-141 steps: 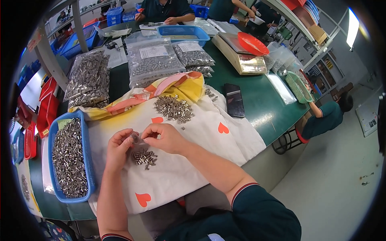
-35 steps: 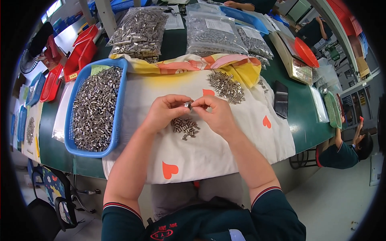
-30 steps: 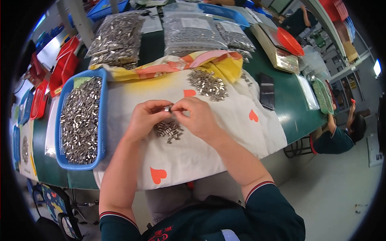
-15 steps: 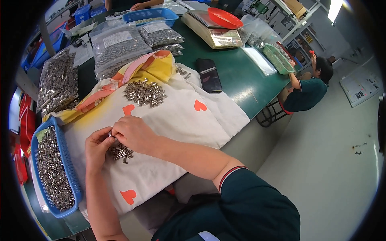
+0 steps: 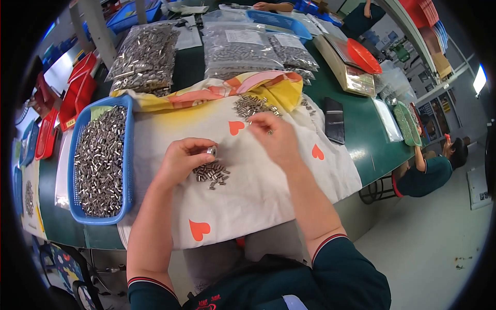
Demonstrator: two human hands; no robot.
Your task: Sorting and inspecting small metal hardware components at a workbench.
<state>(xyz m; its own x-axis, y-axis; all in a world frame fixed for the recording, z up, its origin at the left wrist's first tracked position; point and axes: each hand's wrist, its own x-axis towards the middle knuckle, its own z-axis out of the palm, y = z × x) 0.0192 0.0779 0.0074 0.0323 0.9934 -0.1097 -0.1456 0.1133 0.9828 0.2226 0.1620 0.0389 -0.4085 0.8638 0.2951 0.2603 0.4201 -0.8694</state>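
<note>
Between thumb and fingers, my left hand [image 5: 178, 159] pinches a short round metal piece [image 5: 212, 151] with a hole in its end. Just below those fingers lies a small pile of metal sleeves [image 5: 212, 174] on the white cloth [image 5: 258, 206] with red hearts. My right hand [image 5: 279, 139] is over the cloth, by the near edge of a larger pile of metal sleeves [image 5: 253, 105]. Its fingers are drawn together; a tiny shiny bit shows at the fingertips, too small to name.
To the left stands a blue basket [image 5: 130, 165] full of metal sleeves. Bags of metal parts [image 5: 144, 54] line the back. A dark wallet-like case [image 5: 334, 120] and a scale [image 5: 343, 64] with a red tray [image 5: 363, 56] are at right. Beyond sits a co-worker [image 5: 426, 173].
My right hand has parted from my left and moved right and away, toward the larger pile. My left hand still holds the metal piece. The whole view has swung left.
</note>
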